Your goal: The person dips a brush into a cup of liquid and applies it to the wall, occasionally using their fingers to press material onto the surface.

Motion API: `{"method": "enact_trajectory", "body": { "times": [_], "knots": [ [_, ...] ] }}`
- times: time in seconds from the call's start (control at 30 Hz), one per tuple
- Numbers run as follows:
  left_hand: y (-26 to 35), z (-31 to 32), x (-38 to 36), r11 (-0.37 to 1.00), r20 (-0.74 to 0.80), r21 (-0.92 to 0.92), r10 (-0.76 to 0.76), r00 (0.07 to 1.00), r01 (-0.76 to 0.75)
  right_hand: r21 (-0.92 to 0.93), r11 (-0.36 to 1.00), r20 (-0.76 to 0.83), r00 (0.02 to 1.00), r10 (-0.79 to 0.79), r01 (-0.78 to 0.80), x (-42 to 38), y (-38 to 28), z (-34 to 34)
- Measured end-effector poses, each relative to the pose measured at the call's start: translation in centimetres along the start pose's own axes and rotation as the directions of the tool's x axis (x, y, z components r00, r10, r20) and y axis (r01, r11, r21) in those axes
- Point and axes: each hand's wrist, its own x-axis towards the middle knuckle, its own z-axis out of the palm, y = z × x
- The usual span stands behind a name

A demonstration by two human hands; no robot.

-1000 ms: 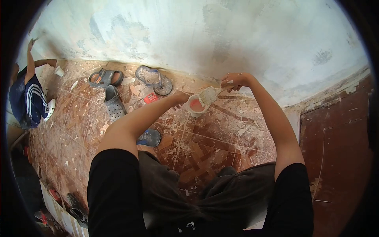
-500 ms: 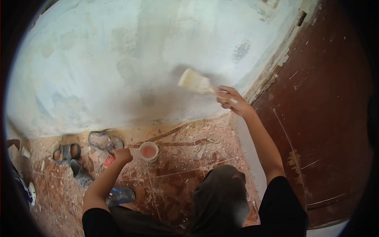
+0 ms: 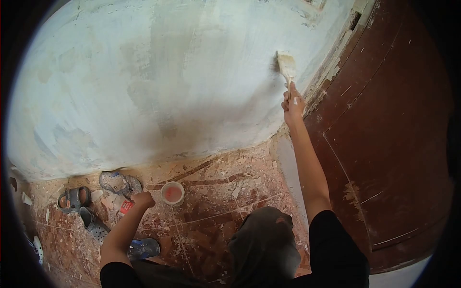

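Observation:
My right hand (image 3: pixel 294 106) is wrapped around the handle of a wide paintbrush (image 3: pixel 286 65). The brush points up, its pale, paint-coated bristles at the whitish, patchy wall (image 3: pixel 206 81), near the wall's right edge. Lower left, my left hand (image 3: pixel 143 199) is closed in a fist above the floor; what it holds, if anything, I cannot tell. Close beside that fist is a red-and-white item (image 3: pixel 126 206), partly hidden by the forearm. A small white tub (image 3: pixel 172 193) with reddish contents stands on the floor just right of my left hand.
Sandals (image 3: pixel 74 199), a grey clog (image 3: pixel 94 224) and a slipper (image 3: pixel 115 182) lie on the debris-strewn tiled floor (image 3: pixel 201 230). A bluish clear bottle (image 3: pixel 144 248) lies by my left forearm. A dark red-brown panel (image 3: pixel 384 144) borders the right side. My knee (image 3: pixel 266 240) juts forward.
My right hand has moved the paintbrush up and to the right along the wall, turning it from pointing left to pointing upward. My left hand stays closed near the tub. The view has shifted slightly.

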Motion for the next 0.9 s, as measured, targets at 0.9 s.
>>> {"method": "enact_trajectory", "body": {
  "times": [0.9],
  "knots": [
    [0.3,0.2,0.1,0.997,0.036,0.067,0.031,0.999,-0.033,-0.194,0.948,-0.101,0.967,0.235,-0.250,-4.3,9.3,-6.1]
  ]
}}
